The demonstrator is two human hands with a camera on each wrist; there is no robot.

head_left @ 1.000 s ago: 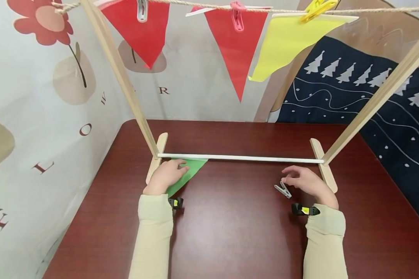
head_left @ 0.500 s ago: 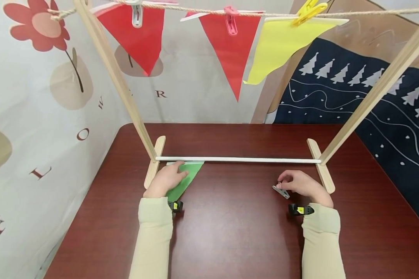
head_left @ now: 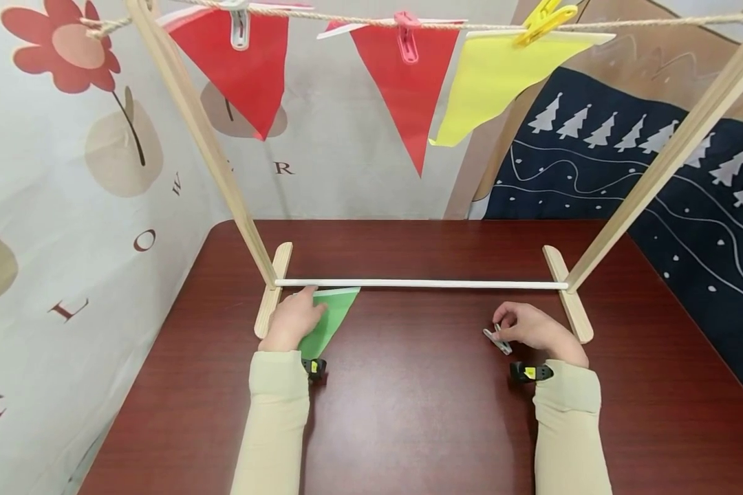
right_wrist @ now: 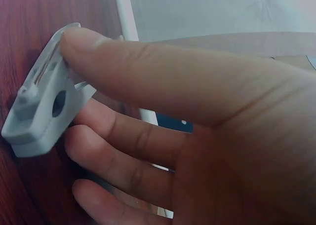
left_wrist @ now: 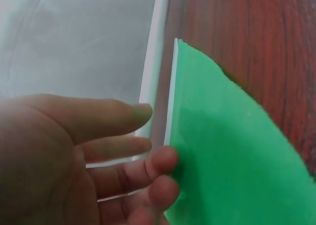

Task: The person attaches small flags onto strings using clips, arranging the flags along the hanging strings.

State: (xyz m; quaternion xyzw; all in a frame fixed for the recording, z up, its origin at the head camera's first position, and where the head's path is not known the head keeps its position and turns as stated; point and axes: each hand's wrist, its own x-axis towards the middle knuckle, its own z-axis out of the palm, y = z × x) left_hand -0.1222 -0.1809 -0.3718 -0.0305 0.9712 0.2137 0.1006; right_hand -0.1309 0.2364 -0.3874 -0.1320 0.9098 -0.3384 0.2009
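A green triangular flag (head_left: 332,317) with a white folded edge lies on the table just in front of the white rod. My left hand (head_left: 295,320) is over its left part and hides that corner. In the left wrist view the fingertips (left_wrist: 164,161) touch the flag's white edge, while the thumb stands apart from it. On the right, my right hand (head_left: 534,326) pinches a grey-white clothespin (right_wrist: 43,104) with the thumb on its handle end. The clothespin is low over the table; whether it touches the surface I cannot tell.
A wooden frame with two posts (head_left: 662,155) and a white rod (head_left: 421,283) spans the table (head_left: 408,399). From its rope (head_left: 353,18) hang two red flags (head_left: 408,89) and a yellow flag (head_left: 495,82), held by clothespins. A printed cloth backdrop (head_left: 347,192) stands behind.
My right thumb and fingers have closed onto the clothespin, which they were beside before. The left hand has shifted slightly left, and the flag's white edge now lies a little nearer, off the rod.
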